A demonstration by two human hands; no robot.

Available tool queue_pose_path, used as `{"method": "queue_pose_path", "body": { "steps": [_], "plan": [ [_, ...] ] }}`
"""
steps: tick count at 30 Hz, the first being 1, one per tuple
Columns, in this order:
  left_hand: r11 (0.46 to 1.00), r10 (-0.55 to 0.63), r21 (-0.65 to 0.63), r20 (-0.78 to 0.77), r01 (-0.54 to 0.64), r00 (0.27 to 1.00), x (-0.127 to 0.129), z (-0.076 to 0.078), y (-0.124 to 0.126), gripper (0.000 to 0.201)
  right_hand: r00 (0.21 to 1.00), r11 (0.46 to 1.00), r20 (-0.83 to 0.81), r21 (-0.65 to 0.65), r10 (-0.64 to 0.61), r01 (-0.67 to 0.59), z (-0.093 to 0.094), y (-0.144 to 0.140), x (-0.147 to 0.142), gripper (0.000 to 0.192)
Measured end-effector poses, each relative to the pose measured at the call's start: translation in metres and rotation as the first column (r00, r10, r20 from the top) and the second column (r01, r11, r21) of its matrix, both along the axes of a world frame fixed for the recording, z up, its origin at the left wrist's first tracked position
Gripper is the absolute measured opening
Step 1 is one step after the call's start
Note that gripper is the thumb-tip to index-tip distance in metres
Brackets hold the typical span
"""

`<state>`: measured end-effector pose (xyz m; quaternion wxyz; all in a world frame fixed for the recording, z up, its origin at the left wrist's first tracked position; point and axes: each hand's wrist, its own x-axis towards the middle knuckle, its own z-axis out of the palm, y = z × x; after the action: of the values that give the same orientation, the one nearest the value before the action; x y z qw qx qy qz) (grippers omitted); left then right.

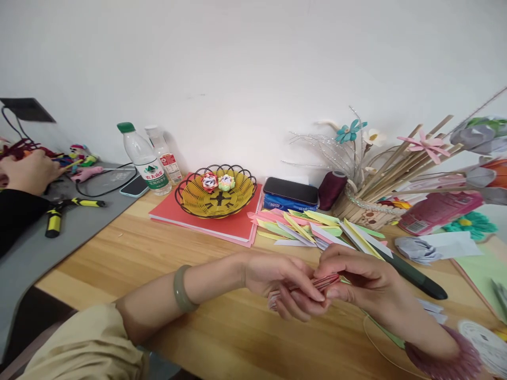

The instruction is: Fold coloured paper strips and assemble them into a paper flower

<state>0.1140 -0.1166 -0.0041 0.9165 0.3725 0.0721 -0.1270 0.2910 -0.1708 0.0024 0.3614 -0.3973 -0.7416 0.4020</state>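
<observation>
holding folded pink paper piece | left hand grip pinching it | right hand grip pinching it | wooden table

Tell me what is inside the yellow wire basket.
Two small folded paper flowers lie inside the yellow wire basket: a red-and-white flower and a pale green flower. The basket hides part of the red paper stack beneath it.

A wooden table carries a red folder with a yellow wire basket on it, two water bottles, a phone, a spread of coloured paper strips, a dark pen and a stick holder. A grey mat beside it bears yellow-handled pliers.
</observation>
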Motion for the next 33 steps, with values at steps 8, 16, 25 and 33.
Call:
{"method": "queue_pose_path", "body": {
  "steps": [8,16,25,33],
  "plan": [
    [0.997,0.057,0.05,0.03,-0.059,0.998,0.003,-0.001,0.003,0.034,0.988,0.992,-0.097,0.026,-0.121,0.124,-0.004,0.0,0.003,0.01],
    [0.885,0.265,0.387,0.042,-0.261,0.963,-0.006,0.003,0.01,0.053,0.96,0.937,-0.047,0.209,-0.276,0.28,-0.009,0.007,0.022,0.007],
    [0.387,0.286,0.87,0.202,-0.305,0.937,-0.002,0.01,-0.005,0.018,0.964,0.922,-0.001,0.291,-0.265,0.254,-0.009,0.007,0.018,0.009],
    [0.439,0.325,0.86,0.117,-0.26,0.938,-0.004,0.007,-0.005,0.031,0.955,0.942,0.106,0.226,-0.278,0.249,-0.007,0.008,0.018,0.018]
  ]
}}
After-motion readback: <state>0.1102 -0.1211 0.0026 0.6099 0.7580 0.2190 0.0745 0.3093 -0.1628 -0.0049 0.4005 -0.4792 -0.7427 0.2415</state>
